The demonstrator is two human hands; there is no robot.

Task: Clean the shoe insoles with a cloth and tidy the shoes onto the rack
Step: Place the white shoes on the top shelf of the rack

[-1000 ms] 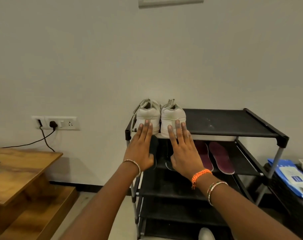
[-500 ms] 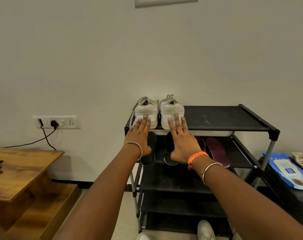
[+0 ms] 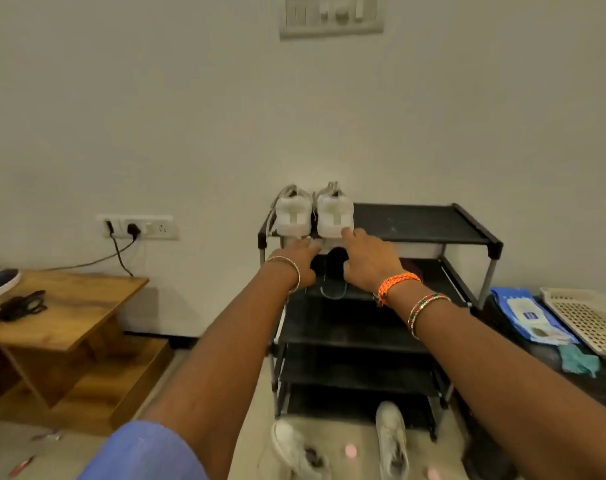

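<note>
Landmark: black shoe rack, standing against the wall.

Count of items:
- Two white shoes on the rack's top shelf at its left end, heels outward, side by side: left white shoe and right white shoe.
- Two more white shoes on the floor in front of the rack's base: one floor shoe to the left, the other floor shoe to the right.
- One dark insole on the second shelf, below the pair; a maroon insole lies further right on the same shelf, mostly hidden by the wrist.
- One blue wipes packet, one teal cloth and one white perforated tray right of the rack.
- One wooden tabletop left of the rack, carrying a black tangle, not identifiable.

Grip:
- Left hand: fingers extended, released, holding nothing; fingertips at the front edge of the top shelf just under the left white shoe's heel. Contact with the shoe cannot be confirmed.
- Right hand: fingers extended, released; fingertips touch the lower heel of the right white shoe.
</note>
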